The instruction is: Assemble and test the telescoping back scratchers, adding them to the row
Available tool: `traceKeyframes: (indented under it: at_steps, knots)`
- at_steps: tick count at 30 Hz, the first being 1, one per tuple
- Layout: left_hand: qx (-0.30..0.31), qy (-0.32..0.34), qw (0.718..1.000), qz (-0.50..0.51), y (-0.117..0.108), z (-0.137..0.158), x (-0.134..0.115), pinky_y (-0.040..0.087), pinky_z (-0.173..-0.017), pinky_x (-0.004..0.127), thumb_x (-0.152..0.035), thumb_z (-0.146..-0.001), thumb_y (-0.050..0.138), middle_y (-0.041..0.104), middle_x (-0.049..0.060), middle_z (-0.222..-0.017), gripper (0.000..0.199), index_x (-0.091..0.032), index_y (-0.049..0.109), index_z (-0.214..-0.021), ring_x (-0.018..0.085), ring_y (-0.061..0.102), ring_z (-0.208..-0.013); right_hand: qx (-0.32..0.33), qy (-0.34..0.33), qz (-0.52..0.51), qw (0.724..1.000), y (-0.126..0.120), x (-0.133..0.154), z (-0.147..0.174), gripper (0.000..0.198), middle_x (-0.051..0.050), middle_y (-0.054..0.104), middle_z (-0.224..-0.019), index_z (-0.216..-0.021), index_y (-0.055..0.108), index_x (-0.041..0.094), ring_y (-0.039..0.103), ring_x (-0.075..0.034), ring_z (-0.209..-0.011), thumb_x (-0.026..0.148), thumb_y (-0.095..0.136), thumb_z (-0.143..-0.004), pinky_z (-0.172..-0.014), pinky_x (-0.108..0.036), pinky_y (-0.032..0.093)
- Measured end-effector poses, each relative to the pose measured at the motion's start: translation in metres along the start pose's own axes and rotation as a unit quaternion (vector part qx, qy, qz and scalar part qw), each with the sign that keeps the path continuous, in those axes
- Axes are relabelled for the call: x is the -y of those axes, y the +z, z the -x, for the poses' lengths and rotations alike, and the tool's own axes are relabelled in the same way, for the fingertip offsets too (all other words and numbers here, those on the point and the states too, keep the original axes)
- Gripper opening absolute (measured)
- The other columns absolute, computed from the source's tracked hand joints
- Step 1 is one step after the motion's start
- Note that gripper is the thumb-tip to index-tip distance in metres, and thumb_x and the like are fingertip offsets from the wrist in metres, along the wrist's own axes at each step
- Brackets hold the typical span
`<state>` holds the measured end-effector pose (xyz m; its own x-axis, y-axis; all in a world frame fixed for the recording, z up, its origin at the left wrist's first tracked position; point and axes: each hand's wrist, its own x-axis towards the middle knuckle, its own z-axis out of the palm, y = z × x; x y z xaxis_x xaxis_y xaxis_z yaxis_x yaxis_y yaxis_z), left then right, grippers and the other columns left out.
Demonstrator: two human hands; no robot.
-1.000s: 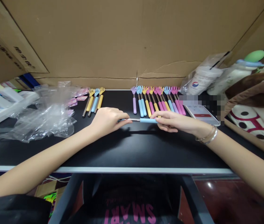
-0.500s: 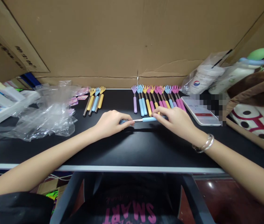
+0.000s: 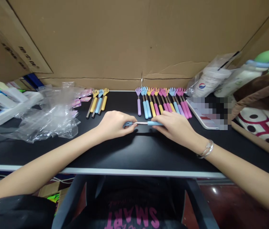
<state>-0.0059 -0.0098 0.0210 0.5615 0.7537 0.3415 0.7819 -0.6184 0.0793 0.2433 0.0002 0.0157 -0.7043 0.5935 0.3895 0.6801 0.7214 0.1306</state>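
Between my hands a blue back scratcher lies level, just over the black table. My left hand is closed around its blue claw end, most of which the fingers hide. My right hand grips the blue handle, and a short stretch of metal rod shows between the two. Beyond my right hand lies a row of back scratchers in purple, blue, yellow and pink, claws pointing away. A smaller group of back scratchers, yellow and blue with bare metal rod ends, lies beyond my left hand.
Clear plastic bags and pink cards lie at the left, beside a white tray. On the right are a phone, a bagged cup, a bottle and a fabric bag. Cardboard walls the back.
My right hand has shifted its hold along the handle, its fingers now wrapped closer around it. More of the blue claw end shows at my left hand. The view has moved slightly.
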Motion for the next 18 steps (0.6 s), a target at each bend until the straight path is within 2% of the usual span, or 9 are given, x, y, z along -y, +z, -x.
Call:
traceKeyframes:
  at_steps: [4, 10, 18]
  knots:
    - [-0.021, 0.036, 0.999, 0.004, 0.0030, 0.0016, 0.0016, 0.034, -0.055, 0.023, -0.035, -0.088, 0.047, 0.072, -0.002, -0.081, 0.025, -0.026, 0.070, -0.093, 0.014, 0.066, -0.073, 0.004, -0.004, -0.009, 1.000, 0.0019, -0.0018, 0.0002, 0.032, -0.005, 0.062, -0.083, -0.098, 0.062, 0.018, 0.051, -0.015, -0.076, 0.040, 0.038, -0.093, -0.064, -0.027, 0.031]
    - [-0.090, 0.074, 0.993, -0.033, 0.0052, 0.0033, 0.0005, 0.030, -0.050, 0.023, -0.033, -0.088, 0.049, 0.067, -0.002, -0.065, 0.024, -0.025, 0.071, -0.091, 0.011, 0.062, -0.063, -0.025, -0.022, 0.002, 0.999, 0.0002, -0.0020, 0.0003, 0.036, -0.006, 0.062, -0.079, -0.097, 0.063, 0.018, 0.050, -0.015, -0.074, 0.039, 0.035, -0.094, -0.064, -0.027, 0.030]
    - [-0.137, 0.127, 0.978, -0.096, 0.0054, 0.0052, -0.0002, 0.029, -0.048, 0.025, -0.032, -0.088, 0.048, 0.063, -0.002, -0.060, 0.024, -0.023, 0.070, -0.091, 0.011, 0.058, -0.058, -0.039, -0.046, 0.048, 0.997, -0.0005, 0.0025, 0.0021, 0.034, -0.006, 0.060, -0.074, -0.095, 0.063, 0.016, 0.050, -0.014, -0.071, 0.031, 0.033, -0.095, -0.063, -0.028, 0.028]
